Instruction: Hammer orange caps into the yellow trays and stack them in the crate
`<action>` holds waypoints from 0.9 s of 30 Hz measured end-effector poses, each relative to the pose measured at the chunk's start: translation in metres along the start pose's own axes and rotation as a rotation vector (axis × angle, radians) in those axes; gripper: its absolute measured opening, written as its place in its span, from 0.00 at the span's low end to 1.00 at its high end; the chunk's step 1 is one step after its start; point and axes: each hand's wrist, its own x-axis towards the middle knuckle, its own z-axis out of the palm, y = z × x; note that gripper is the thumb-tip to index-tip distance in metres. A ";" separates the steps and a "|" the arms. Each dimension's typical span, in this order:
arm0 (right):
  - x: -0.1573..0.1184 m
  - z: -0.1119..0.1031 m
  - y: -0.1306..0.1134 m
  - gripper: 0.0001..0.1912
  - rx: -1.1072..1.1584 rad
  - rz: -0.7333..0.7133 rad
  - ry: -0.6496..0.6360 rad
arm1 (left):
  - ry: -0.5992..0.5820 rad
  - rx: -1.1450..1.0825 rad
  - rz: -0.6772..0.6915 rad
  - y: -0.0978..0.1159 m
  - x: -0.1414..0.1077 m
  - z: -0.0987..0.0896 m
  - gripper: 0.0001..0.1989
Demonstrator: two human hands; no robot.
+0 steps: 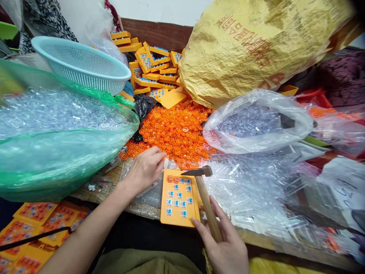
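Observation:
My right hand (221, 238) is wrapped round the wooden handle of a small hammer (207, 198). Its thumb rests on the lower right corner of a yellow-orange plastic board (174, 220). The hammer's dark metal head lies over the board's upper right edge. Rows of blue-centred square pieces cover the board, and two clear orange caps (173, 179) sit at its top left. Just above and left of the board, my left hand (146, 167) is closed, fingers bent together beside a heap of small orange caps (176, 133). What its fingertips hold, if anything, is hidden.
A green bag (57, 163) of clear pieces bulges at left, below a light blue basket (82, 64). A white bag (256, 140) and loose clear pieces (245, 186) lie at right. Stacked boards (159, 70) and a yellow sack (251, 49) stand behind; capped boards (37, 232) lie lower left.

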 end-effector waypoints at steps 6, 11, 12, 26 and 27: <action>-0.002 0.008 -0.015 0.31 0.067 0.126 0.078 | 0.138 -0.115 0.105 -0.020 -0.063 0.015 0.12; -0.003 -0.001 -0.019 0.31 0.052 0.146 0.087 | 0.223 -0.261 0.090 -0.015 -0.063 0.019 0.10; -0.002 -0.005 -0.018 0.31 0.020 0.125 0.086 | 0.271 -0.294 0.077 -0.008 -0.058 0.018 0.10; 0.009 -0.028 -0.026 0.19 -0.370 -0.489 -0.018 | -0.025 -0.518 -0.170 0.047 -0.011 0.037 0.30; 0.010 -0.029 -0.022 0.21 -0.403 -0.499 -0.072 | -0.025 -0.536 -0.191 0.047 -0.012 0.036 0.30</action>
